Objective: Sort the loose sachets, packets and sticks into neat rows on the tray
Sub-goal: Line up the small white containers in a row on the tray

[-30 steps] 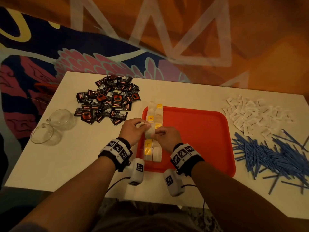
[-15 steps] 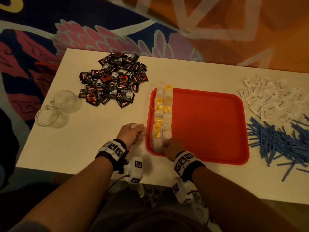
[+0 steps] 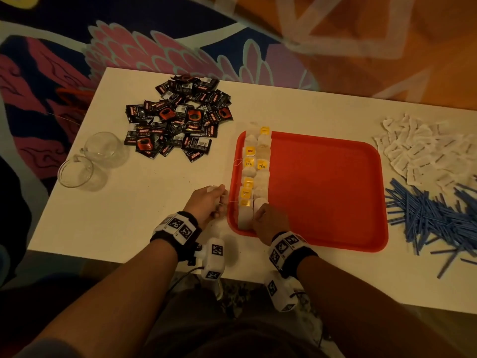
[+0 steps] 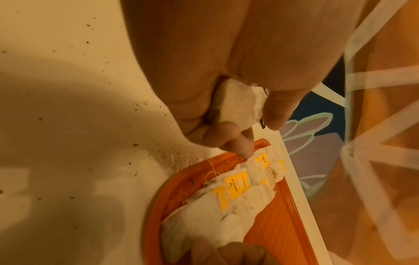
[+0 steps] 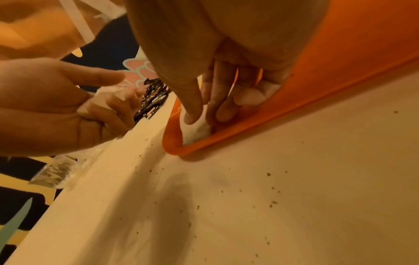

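Tray: a red tray is set on the white table, near the middle, with most of its floor bare.
Tea bags: two rows of white tea bags with yellow tags are laid along the tray's left edge, running from the far rim to the near rim.
Left hand: the left hand is held over the table just left of the tray; its fingers are curled round a bunch of white tea bags, and a string is seen trailing from it toward the rows.
Right hand: the right hand is placed at the tray's near left corner; the nearest tea bag of the rows is pinched between its thumb and fingertips.
Dark packets: a loose heap of black packets is left on the far left of the table.
White sachets: a heap of white sachets is spread at the far right.
Blue sticks: blue sticks are scattered nearer, on the right, beside the tray.
Glass cups: two clear glass cups are stood at the table's left edge.
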